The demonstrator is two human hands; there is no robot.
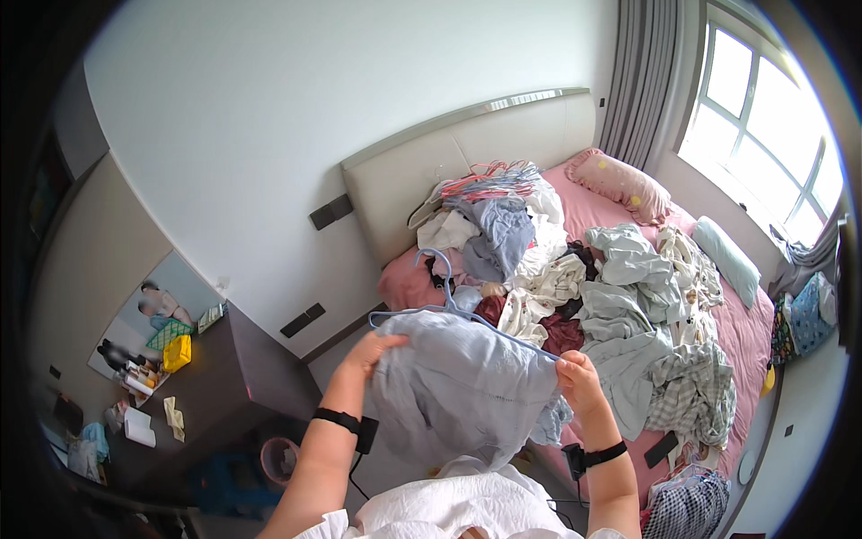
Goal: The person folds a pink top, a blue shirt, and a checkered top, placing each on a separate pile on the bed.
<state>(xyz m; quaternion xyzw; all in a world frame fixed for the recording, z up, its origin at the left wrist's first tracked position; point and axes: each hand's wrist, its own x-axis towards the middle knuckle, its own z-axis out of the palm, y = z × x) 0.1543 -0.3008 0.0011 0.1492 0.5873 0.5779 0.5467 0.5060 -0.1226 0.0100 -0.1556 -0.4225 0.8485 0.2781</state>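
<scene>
A light grey-blue garment [467,382] hangs in front of me, its exact kind not clear from its folds. A blue clothes hanger [449,292] runs along its upper edge, with the hook pointing up and away from me. My left hand [366,353] grips the cloth near the hanger's left end, its fingertips partly behind the fabric. At the other end, my right hand [580,381] pinches the garment's corner by the hanger's tip. Both wrists carry black straps with small dark boxes.
Beyond the garment stands a bed with a pink sheet [754,337], heaped with clothes [628,314] and a bundle of hangers [489,182]. A pink pillow [620,184] lies by the headboard [467,135]. To the left is a dark desk [260,359] with a yellow bag [178,353].
</scene>
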